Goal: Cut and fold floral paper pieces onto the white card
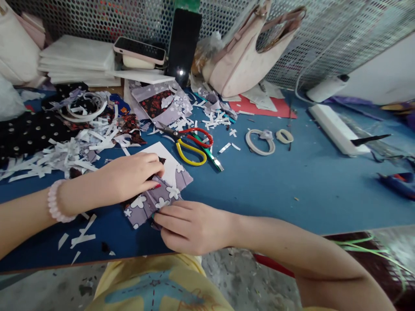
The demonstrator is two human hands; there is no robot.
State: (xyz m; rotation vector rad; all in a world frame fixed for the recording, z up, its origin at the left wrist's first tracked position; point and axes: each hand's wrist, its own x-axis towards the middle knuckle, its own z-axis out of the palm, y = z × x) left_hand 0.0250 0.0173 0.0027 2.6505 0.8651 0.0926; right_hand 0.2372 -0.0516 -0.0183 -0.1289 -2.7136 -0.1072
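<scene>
A piece of purple fabric with white flowers [162,202] lies near the table's front edge, partly over a white sheet [165,162] and some dark patterned cloth. My left hand [132,176] rests on top of it, fingers bent and closed on the fabric's upper part. At the lower edge, my right hand [196,226] has its fingers curled round the fabric, their tips hidden beneath it. Just beyond lie scissors [191,144] with one red and one yellow handle, blades pointing left. Under their handles is a green tool with a metal end [214,160].
White paper strips [94,142] are heaped at the left, beside black dotted cloth [29,129]. At the back stand a phone [140,49] on a box, a dark upright phone [183,43] and a pale handbag [240,60]. A white power strip [337,129] lies right.
</scene>
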